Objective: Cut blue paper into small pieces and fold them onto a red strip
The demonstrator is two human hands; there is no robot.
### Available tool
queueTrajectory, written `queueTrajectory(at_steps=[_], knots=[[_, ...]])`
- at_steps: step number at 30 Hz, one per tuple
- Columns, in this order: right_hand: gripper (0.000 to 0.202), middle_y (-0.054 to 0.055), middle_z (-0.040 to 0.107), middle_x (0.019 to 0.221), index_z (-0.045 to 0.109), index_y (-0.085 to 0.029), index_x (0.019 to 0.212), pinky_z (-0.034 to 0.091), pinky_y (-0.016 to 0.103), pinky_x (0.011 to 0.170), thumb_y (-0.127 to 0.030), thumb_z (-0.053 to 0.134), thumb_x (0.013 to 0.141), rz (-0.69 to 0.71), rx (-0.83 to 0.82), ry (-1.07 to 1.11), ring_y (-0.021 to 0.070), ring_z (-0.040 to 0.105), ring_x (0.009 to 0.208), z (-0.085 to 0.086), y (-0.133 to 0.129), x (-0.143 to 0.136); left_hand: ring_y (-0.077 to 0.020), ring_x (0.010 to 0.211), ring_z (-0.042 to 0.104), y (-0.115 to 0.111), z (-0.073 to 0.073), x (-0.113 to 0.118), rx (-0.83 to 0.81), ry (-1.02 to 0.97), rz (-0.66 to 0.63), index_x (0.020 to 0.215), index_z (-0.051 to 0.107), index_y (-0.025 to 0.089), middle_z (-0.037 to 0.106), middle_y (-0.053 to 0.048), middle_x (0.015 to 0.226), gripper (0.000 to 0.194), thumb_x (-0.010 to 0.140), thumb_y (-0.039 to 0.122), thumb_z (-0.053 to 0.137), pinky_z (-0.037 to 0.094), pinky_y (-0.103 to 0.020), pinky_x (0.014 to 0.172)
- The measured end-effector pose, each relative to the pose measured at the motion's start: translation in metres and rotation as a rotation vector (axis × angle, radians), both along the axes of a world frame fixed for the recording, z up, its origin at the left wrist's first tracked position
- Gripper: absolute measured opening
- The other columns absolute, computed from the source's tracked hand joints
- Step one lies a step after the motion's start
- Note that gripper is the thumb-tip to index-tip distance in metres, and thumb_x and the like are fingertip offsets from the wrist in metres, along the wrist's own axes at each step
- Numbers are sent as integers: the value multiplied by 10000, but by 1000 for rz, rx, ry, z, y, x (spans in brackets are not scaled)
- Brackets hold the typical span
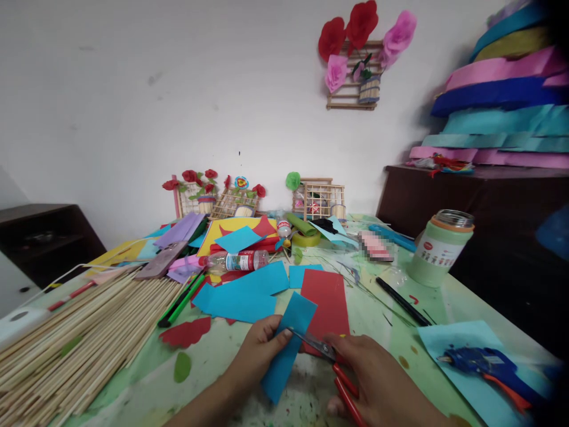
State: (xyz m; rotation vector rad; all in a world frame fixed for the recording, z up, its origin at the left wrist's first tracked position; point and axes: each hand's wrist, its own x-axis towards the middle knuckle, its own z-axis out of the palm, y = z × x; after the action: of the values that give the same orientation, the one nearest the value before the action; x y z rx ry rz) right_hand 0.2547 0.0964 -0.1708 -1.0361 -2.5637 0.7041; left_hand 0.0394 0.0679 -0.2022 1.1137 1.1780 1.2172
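Note:
My left hand (265,345) pinches a narrow strip of blue paper (283,370), thumb on top, and holds it tilted above the table. In my right hand (362,370) is a pair of scissors (340,379) with red handles. The blades point left and reach the strip's edge close to my left thumb. Beneath the hands and blades lies a red paper rectangle (326,299), partly covered. Larger pieces of blue paper (249,296) rest just beyond my left hand.
Thin wooden sticks (111,326) spread over the left side beside a green utility knife (186,296). A plastic bottle (240,261) lies behind the blue paper. At right are a black pen (402,301), a green jar (440,249) and a blue glue gun (489,362).

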Motion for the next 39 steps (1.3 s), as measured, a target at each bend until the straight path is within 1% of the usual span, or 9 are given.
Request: queueTrajectory(at_steps=[4,9,12,17,25,29,34,37,39], knots=[[299,45,673,875,611,-241,903,398,283,691,-426,640,670,-18,-44,19,242,601,817,3,-1,-2,-194,674,571,0,-1,0,7,11,5,724,637,131,650,-70,716,429,641,550,684,420,-260,609],[287,42,680,844,621,-249,907,397,279,676,-415,633,673,-4,-79,41,244,607,792,5,-3,-4,-204,660,586,2,-2,1,31,-34,-6,714,643,125,652,-74,683,427,633,541,695,440,-288,642],[283,38,680,820,627,-251,891,391,271,659,-421,641,665,-5,-84,44,236,606,766,5,-3,-4,-203,656,594,2,-1,1,34,-43,-26,710,648,119,658,-78,666,421,649,534,687,438,-277,629],[306,19,676,765,635,-259,866,375,259,608,-453,677,634,-13,-84,38,221,598,707,1,-1,-2,-183,643,594,0,0,1,-11,-43,-34,732,655,118,686,-86,677,409,669,521,678,421,-244,582],[271,-13,635,627,617,-250,824,296,228,485,-496,620,712,12,-73,-26,155,515,537,-3,0,-1,-179,598,608,1,-2,-1,-77,-70,-18,709,627,126,699,-84,651,418,619,526,711,422,-238,540],[294,-14,615,602,597,-238,797,274,220,480,-522,598,725,1,-42,-76,140,496,517,-6,0,-1,-176,585,617,1,-1,-1,-114,-94,-29,722,616,126,697,-82,635,424,612,523,716,436,-241,534],[296,-4,626,613,592,-238,775,287,219,491,-531,584,733,-25,-40,-122,149,532,532,-9,0,1,-176,578,631,1,0,-1,-142,-127,-41,706,597,125,694,-84,610,421,600,509,731,453,-236,525],[322,-1,625,616,604,-240,804,296,222,503,-550,593,718,-23,-7,-127,154,542,540,-9,-1,1,-162,540,624,2,-2,-3,-153,-141,-53,713,599,123,690,-78,584,412,607,498,731,455,-228,506],[330,4,631,626,607,-236,820,300,224,513,-550,592,721,-13,7,-121,155,549,547,-8,-1,1,-154,517,618,2,-6,-4,-157,-147,-88,714,610,119,687,-75,571,408,601,489,739,458,-224,496]])
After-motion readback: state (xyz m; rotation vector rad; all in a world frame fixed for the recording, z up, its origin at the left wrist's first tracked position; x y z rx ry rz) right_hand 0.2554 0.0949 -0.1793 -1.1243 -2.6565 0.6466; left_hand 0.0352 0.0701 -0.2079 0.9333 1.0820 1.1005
